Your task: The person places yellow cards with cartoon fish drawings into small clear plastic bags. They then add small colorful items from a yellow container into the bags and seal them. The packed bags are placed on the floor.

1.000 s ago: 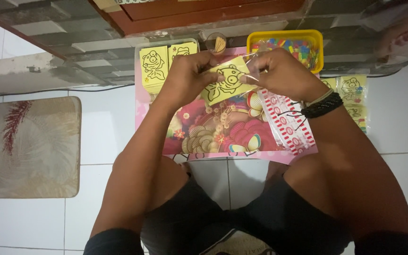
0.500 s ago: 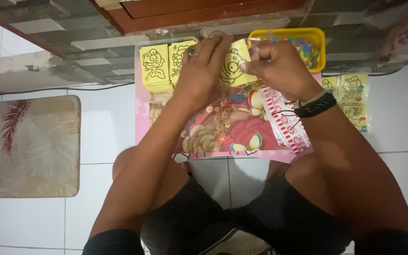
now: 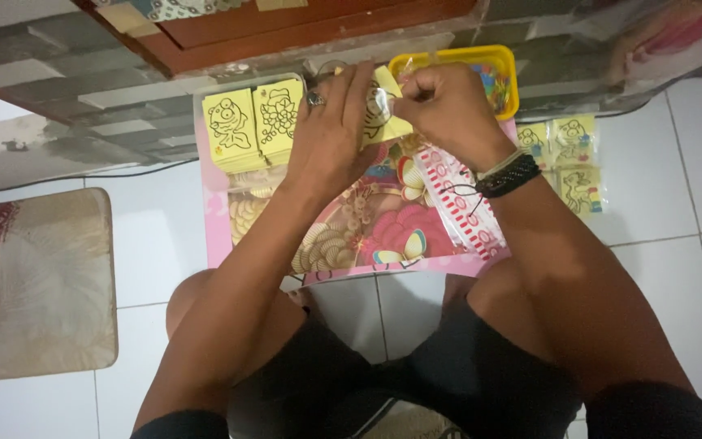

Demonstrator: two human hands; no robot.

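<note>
2 hands are seen meeting over a small pink tabletop [image 3: 217, 236] covered with a glossy cartoon print. A thin yellow card [image 3: 385, 110] with a black line drawing, wrapped in shiny clear film, is pinched between them just in front of a yellow plastic tray [image 3: 505, 69] of small coloured pieces. The left hand [image 3: 331, 134] is laid flat on the card, fingers extended; the right hand [image 3: 440, 110] is curled with its fingers clenched on the card's upper edge. 2 stacks of square yellow cards [image 3: 253, 122] are set just left of the hands.
</note>
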